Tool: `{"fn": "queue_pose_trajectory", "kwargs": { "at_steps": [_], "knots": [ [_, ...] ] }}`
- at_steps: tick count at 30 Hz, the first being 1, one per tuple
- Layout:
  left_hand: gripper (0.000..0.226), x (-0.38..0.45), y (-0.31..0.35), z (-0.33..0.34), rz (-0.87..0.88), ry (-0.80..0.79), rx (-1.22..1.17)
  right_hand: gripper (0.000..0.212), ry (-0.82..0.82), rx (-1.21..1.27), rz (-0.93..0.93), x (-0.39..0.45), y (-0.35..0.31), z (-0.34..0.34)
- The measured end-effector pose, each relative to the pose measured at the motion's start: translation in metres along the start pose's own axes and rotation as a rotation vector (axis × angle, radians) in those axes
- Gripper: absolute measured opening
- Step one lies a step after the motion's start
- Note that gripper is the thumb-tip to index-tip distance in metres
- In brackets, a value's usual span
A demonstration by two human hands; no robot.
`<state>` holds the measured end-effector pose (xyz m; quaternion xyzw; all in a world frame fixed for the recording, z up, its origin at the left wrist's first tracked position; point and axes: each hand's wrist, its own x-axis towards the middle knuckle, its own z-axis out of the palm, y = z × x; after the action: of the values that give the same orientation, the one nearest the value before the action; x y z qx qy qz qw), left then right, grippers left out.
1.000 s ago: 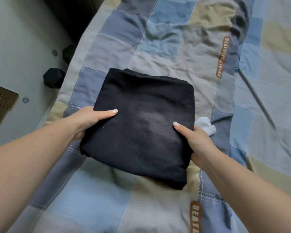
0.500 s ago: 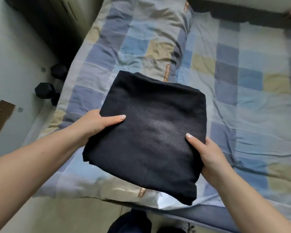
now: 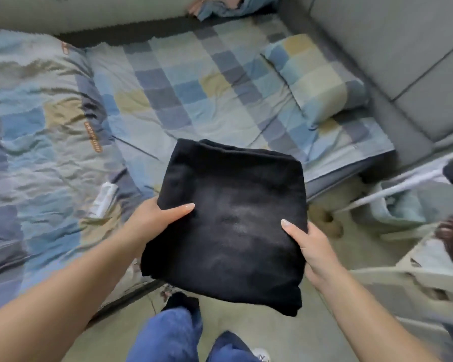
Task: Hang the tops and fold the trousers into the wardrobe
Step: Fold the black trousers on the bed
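Note:
A black pair of trousers [image 3: 233,223], folded into a thick square, hangs in the air over the bed's edge and the floor. My left hand [image 3: 154,220] grips its left side, thumb on top and fingers underneath. On the right side, my right hand [image 3: 309,246] holds it the same way, thumb lying across the top. The fingers of both hands are hidden under the cloth. No wardrobe is in view.
A bed with a checked blue, grey and yellow quilt [image 3: 50,142] fills the left and middle, with a matching pillow [image 3: 317,77] at the right. A grey padded headboard [image 3: 392,48] stands at top right. A white rack bar [image 3: 403,184] and pale clothes [image 3: 416,286] lie at the right. My blue-trousered legs [image 3: 173,335] stand below.
Both hands have lifted the folded trousers off the quilt and carried them back past the bed's edge. The view has swung right, showing the pillow, headboard and floor.

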<state>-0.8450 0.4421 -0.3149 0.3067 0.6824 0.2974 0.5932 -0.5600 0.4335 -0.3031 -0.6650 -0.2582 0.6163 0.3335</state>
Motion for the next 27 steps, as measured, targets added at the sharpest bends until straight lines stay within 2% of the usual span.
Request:
{"fn": "queue_pose_trajectory", "kwargs": {
  "at_steps": [4,7,10,13,19,23,27],
  "knots": [
    [0.024,-0.046,0.003,0.115,0.059,-0.157,0.125,0.023,0.201,0.187,-0.01,-0.069,0.041,-0.116],
    [0.031,-0.085,0.0,0.196,0.09,-0.284,0.213,0.028,0.323,0.273,-0.026,-0.124,0.074,-0.196],
    [0.038,-0.137,-0.004,0.29,0.109,-0.468,0.321,0.029,0.483,0.369,-0.086,-0.193,0.107,-0.283],
    [0.035,-0.187,-0.002,0.378,0.143,-0.646,0.409,0.026,0.633,0.46,-0.124,-0.254,0.135,-0.352],
    [0.041,-0.272,-0.013,0.529,0.253,-0.928,0.643,0.026,0.946,0.627,-0.136,-0.349,0.206,-0.444],
    [0.029,-0.318,-0.035,0.605,0.279,-1.095,0.736,0.038,1.087,0.755,-0.113,-0.394,0.243,-0.478],
    [0.031,-0.35,-0.06,0.678,0.252,-1.242,0.84,0.024,1.228,0.815,-0.056,-0.426,0.277,-0.509]
  ]
}}
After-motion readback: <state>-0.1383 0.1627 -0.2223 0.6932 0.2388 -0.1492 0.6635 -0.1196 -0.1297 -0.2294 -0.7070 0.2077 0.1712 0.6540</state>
